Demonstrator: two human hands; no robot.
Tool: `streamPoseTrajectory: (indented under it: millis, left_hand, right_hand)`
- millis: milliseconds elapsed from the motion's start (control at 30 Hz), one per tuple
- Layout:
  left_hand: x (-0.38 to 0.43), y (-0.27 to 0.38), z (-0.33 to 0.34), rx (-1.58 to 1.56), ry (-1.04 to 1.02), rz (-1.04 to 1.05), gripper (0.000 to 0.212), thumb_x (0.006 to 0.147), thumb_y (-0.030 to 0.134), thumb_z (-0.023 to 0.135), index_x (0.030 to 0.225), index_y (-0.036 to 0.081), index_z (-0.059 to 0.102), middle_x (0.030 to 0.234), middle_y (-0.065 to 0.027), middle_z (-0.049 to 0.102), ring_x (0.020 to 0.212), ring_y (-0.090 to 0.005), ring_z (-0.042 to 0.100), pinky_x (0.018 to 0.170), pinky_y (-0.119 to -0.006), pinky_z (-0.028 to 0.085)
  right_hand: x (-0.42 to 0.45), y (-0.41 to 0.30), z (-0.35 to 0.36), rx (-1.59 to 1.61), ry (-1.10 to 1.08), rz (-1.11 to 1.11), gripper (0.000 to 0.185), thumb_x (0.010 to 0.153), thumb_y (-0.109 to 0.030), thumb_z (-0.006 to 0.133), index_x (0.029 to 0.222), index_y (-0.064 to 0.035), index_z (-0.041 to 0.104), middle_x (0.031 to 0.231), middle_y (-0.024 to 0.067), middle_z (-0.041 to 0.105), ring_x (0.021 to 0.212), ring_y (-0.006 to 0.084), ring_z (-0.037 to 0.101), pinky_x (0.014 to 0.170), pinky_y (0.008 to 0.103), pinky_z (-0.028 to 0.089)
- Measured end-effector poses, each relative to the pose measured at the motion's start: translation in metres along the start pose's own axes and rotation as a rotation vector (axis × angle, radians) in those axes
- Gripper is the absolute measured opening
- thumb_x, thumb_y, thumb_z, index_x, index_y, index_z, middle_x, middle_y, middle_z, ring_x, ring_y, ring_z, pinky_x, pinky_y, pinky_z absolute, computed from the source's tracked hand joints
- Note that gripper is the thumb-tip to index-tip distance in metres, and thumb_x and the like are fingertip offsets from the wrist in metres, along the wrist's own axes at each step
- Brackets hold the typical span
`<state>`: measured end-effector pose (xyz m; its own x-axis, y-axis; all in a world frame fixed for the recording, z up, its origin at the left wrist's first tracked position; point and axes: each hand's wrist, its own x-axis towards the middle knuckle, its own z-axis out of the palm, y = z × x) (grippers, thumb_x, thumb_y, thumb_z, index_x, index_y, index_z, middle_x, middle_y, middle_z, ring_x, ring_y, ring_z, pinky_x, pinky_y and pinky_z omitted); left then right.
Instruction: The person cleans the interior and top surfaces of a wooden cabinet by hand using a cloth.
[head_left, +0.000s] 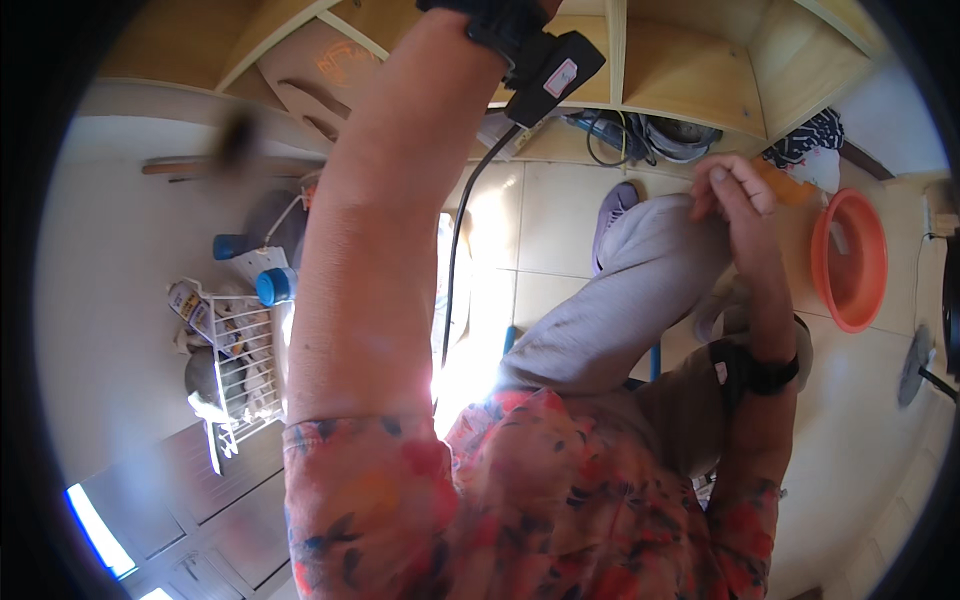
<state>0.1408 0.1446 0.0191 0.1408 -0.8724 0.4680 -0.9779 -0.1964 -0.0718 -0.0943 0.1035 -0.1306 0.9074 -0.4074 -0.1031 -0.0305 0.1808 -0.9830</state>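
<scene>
My left arm reaches forward to the wooden shelf unit (686, 71), and its hand is beyond the top edge of the picture. A black device (559, 79) with a paper sticker is strapped at that wrist, and a black cable (459, 240) hangs down from it. My right hand (735, 187) is at my bent left knee, its fingers loosely curled with nothing seen in them. A black band (772, 375) circles the right wrist. Below the knee shows a purple shoe (616, 217) on the tiled floor (555, 217).
An orange-red plastic basin (851, 259) stands at the right, near a black-and-white patterned cloth (810, 139). Bags and cables (637, 135) lie under the shelf. At the left are a cardboard panel (307, 67), a white wire rack (244, 352) with objects, and a blue-capped container (276, 286).
</scene>
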Motion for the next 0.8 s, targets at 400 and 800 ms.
streamPoseTrajectory:
  millis: [400, 800]
  left_hand:
    - [-0.012, 0.009, -0.003, 0.024, 0.195, 0.02, 0.045, 0.068, 0.021, 0.056, 0.11, 0.007, 0.051, 0.112, -0.0151, 0.052, 0.107, -0.0269, 0.048, 0.09, -0.042, 0.037]
    - [-0.116, -0.16, -0.058, 0.153, -0.046, -0.773, 0.049, 0.068, 0.03, 0.052, 0.113, 0.01, 0.051, 0.114, -0.0122, 0.053, 0.103, -0.0292, 0.051, 0.088, -0.045, 0.038]
  right_hand:
    - [0.013, 0.048, -0.052, -0.619, 0.046, 0.102, 0.031, 0.085, -0.028, 0.045, 0.088, 0.0002, 0.056, 0.075, 0.0079, 0.056, 0.07, 0.0152, 0.053, 0.067, 0.0264, 0.042]
    - [0.004, 0.062, -0.077, -0.712, 0.058, 0.082, 0.027, 0.087, -0.026, 0.043, 0.088, -0.0007, 0.053, 0.075, 0.0123, 0.055, 0.069, 0.0211, 0.053, 0.064, 0.0306, 0.042]
